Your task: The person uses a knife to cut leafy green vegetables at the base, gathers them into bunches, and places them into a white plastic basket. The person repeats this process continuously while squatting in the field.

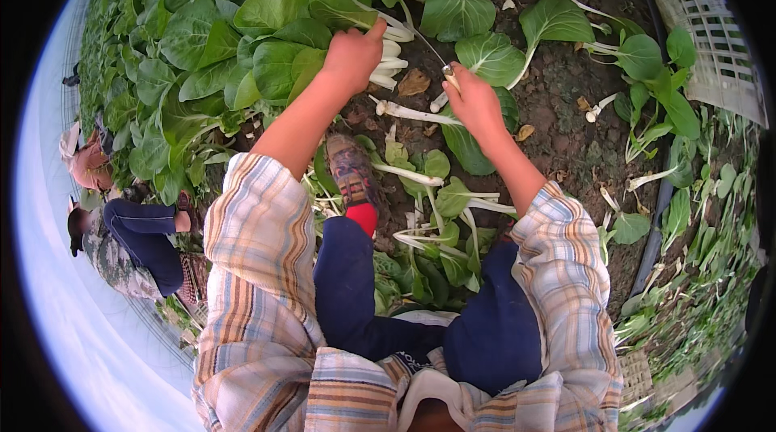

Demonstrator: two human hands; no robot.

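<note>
My left hand (356, 57) is closed around a leafy bok choy (391, 59), whose pale stalks show just right of my fingers. How much of the plant lies inside my grip is hidden. In my right hand (476, 98) is a thin-bladed knife (450, 73) with a light handle. Its narrow blade slants up and left towards the stalk bases near my left hand. Below the knife, a loose leaf with a white stalk (412, 111) rests on the soil, and a dry brown leaf (413, 81) lies between my hands.
Dense bok choy plants (200, 38) grow on the left. A white plastic crate (709, 26) stands at upper right, near a dark hose (655, 232). Cut leaves (451, 198) litter the soil around my shoe (351, 168). Other people (130, 238) crouch at far left.
</note>
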